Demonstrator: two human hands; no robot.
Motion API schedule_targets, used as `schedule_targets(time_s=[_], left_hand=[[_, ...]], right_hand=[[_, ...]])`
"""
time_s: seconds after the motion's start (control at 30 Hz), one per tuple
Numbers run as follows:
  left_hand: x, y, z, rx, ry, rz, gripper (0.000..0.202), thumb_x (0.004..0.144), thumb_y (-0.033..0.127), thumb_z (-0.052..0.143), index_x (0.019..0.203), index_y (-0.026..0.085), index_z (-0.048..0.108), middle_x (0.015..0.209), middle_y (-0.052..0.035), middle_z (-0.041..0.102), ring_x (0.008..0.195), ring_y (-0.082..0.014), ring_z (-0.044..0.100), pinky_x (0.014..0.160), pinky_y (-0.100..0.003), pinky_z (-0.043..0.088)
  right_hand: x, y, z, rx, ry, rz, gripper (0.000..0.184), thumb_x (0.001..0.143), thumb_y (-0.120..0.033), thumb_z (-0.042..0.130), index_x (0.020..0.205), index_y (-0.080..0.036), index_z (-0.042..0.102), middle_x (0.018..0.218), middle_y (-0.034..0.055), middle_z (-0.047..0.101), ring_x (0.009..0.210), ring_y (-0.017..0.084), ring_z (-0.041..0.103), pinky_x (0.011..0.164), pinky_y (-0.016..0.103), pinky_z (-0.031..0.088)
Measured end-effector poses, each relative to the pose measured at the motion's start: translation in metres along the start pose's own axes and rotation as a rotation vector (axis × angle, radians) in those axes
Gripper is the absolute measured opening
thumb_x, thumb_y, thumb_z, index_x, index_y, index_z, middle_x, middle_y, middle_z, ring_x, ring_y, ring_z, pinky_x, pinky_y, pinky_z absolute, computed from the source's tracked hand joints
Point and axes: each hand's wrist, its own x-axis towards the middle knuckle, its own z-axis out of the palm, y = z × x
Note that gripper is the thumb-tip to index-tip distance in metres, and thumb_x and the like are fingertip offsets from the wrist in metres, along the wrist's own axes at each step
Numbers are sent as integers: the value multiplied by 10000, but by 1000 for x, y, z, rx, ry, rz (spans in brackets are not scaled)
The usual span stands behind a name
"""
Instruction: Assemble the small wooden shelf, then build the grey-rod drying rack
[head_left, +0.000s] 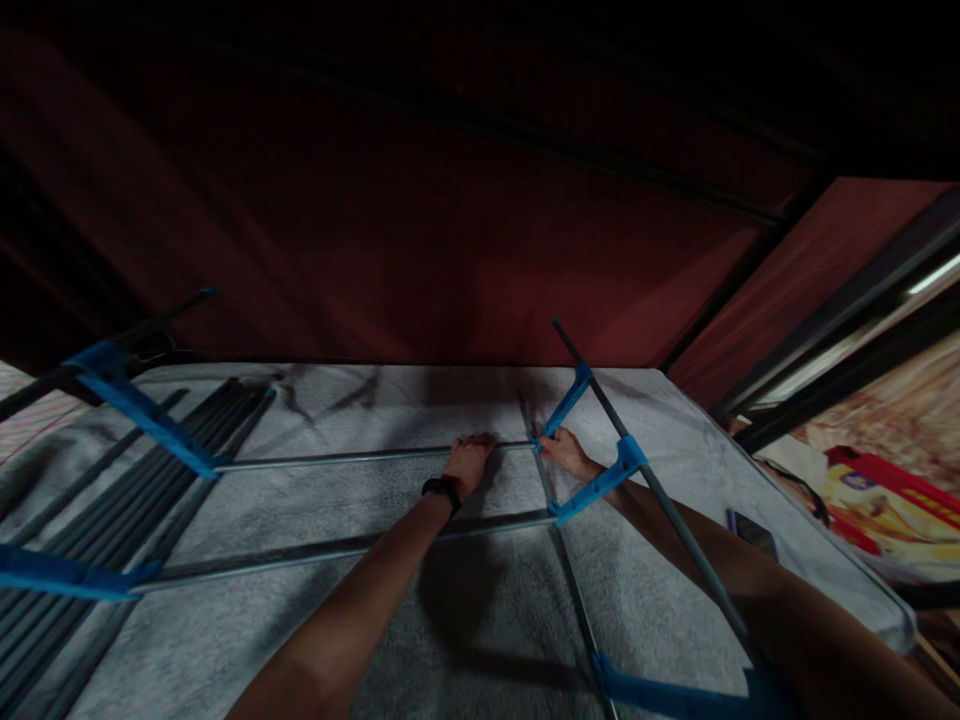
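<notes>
Along the far crossbar (337, 460), stretching forward: laying left hand (467, 466) palm-down over it with fingers' closure unclear, pinching its right-end blue bracket (564, 404) with fingers of right hand (568, 453).

Dim light all round me: the top of my view sinks to near black, and the red wall (480, 240) shows only a weak, dull colour. The grey sheet (292, 510) is paler, with a rounded shadow (461, 590) beside my left arm (360, 610) and softer darkness by the poles (337, 459). A thin bright strip (934, 273) glares at far right, perhaps a lamp or a reflection. My left hand (469, 462) and right hand (568, 452) look soft-edged; my forearms stretch wide toward the lower edge.
</notes>
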Motion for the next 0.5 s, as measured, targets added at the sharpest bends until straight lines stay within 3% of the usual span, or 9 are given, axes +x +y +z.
schedule_targets(time_s=[0.27,0.5], left_hand=[[3,-3,4,-24,-22,6,540,879,4,385,1333,203,598,1412,-119,580,1293,-259,529,1076,-443,384],[1,-3,7,-24,-8,19,549,884,4,367,1346,203,585,1434,-126,555,1298,-258,519,1076,-446,383]], right_hand=[[-6,-6,3,46,19,34,153,690,-318,656,652,-189,582,625,-2,602,641,145,612,628,270,558],[-14,-14,3,49,8,49,181,671,-355,698,667,-205,597,646,30,630,750,219,662,670,332,570]])
